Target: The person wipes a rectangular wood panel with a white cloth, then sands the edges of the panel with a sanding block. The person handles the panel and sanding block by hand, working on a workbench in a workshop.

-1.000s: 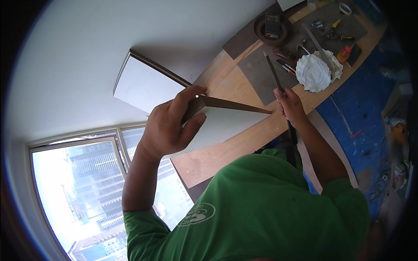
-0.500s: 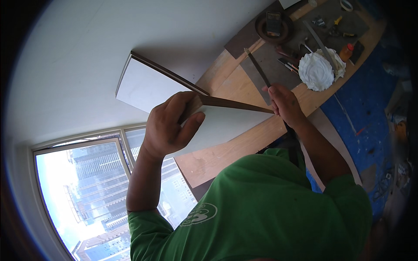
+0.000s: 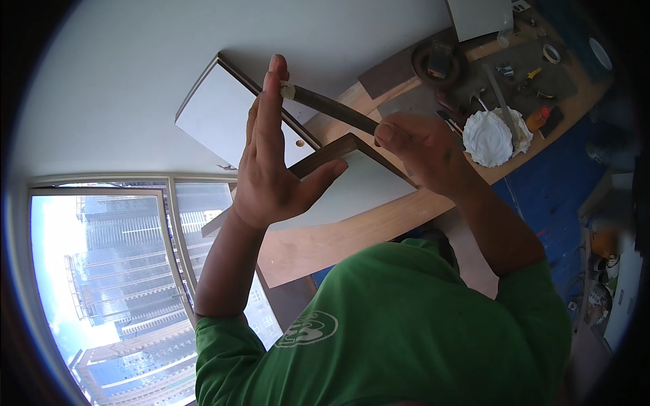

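The right hand grips a dark file-like bar in closed fingers. The bar lies between the hands, its long axis running leftward from the right grip and away from the torso; its pale-wrapped end meets or overlaps the fingers of the left hand; contact cannot be confirmed. The left hand is open, fingers extended, thumb spread. The white panel with brown edging stands between the hands, its corner nearer the left thumb; thumb contact cannot be determined.
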### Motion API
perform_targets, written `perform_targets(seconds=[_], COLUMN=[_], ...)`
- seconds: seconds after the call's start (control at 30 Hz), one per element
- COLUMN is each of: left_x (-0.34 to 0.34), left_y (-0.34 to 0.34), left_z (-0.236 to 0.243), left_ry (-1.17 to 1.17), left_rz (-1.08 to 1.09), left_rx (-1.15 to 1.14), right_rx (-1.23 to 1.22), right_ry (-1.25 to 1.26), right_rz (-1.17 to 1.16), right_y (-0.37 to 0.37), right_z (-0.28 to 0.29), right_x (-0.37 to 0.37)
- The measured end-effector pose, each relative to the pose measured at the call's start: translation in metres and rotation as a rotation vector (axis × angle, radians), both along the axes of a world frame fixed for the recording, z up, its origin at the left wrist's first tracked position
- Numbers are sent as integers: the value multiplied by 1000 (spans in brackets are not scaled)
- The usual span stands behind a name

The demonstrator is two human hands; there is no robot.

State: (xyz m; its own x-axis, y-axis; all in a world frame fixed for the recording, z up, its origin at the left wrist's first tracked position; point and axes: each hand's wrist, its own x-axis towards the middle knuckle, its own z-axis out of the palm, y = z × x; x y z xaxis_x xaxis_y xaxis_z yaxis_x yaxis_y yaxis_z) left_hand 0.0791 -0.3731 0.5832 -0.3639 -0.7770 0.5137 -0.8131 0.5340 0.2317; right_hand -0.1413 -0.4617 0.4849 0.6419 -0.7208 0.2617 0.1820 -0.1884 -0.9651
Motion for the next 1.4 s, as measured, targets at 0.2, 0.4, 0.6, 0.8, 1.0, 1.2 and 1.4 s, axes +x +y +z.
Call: perform_targets(seconds=[0.2, 0.4, 0.6, 0.8, 1.0, 1.2, 1.4], left_x=[10, 24, 28, 31, 36, 37, 38], left_y=[2, -4, -11, -11, -16, -14, -16], left_z=[3, 5, 2, 2, 0, -3, -2], left_ry=[34, 13, 124, 143, 148, 206, 236], left_rz=[-31, -72, -107, -99, -106, -120, -82], left_rx=[-40, -28, -69, -46, -62, -59, -38], right_rx=[36, 16, 7, 114, -41, 78, -41], right_ry=[121, 29, 81, 199, 68, 189, 42], right_rz=[1, 23, 85, 4, 112, 49, 103], right_y=[2, 5, -6, -4, -13, -11, -15], right_z=[8, 15, 18, 8, 7, -1, -9], right_x=[-1, 7, 8, 6, 8, 1, 11])
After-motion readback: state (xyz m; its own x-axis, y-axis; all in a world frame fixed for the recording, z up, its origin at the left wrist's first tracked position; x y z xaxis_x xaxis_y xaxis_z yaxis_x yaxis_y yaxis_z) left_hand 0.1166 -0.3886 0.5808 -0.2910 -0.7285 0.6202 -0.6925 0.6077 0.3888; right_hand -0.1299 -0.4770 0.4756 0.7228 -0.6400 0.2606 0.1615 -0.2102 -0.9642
